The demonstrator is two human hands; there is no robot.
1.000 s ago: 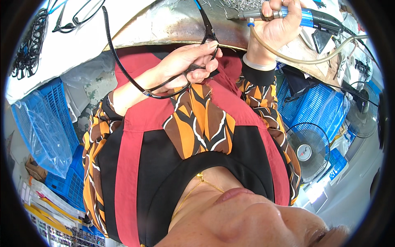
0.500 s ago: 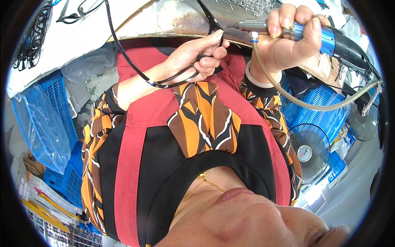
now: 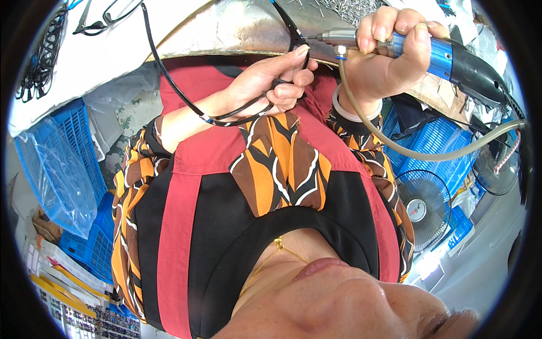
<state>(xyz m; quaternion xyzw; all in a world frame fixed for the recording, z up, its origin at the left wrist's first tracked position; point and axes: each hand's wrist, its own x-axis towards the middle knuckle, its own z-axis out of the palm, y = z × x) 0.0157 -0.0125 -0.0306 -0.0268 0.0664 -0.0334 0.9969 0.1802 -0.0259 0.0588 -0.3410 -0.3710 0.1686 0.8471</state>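
My left hand [image 3: 276,82] is closed on a black eyeglass frame [image 3: 291,27], thumb and forefinger pinching it near a hinge. One long black arm of the frame curves off to the left over my wrist. In my right hand [image 3: 389,56] is a powered screwdriver [image 3: 440,59] with a silver nose and a blue and black body, gripped with the fingers wrapped round it. Its thin tip points left and meets the frame near the hinge, just above my left thumb; exact contact is too small to tell. A translucent hose [image 3: 418,155] loops from the screwdriver's fitting.
Many small screws [image 3: 350,8] lie on the metal worktop [image 3: 243,37]. More black eyeglass frames [image 3: 42,62] rest on the white cloth [image 3: 107,56] at left. Blue crates [image 3: 84,147] stand at left, with a fan [image 3: 418,210] and other crates at right.
The screwdriver and my right hand have shifted slightly left and down, its tip now closer to the hinge. The left hand and eyeglass frame have moved slightly right.
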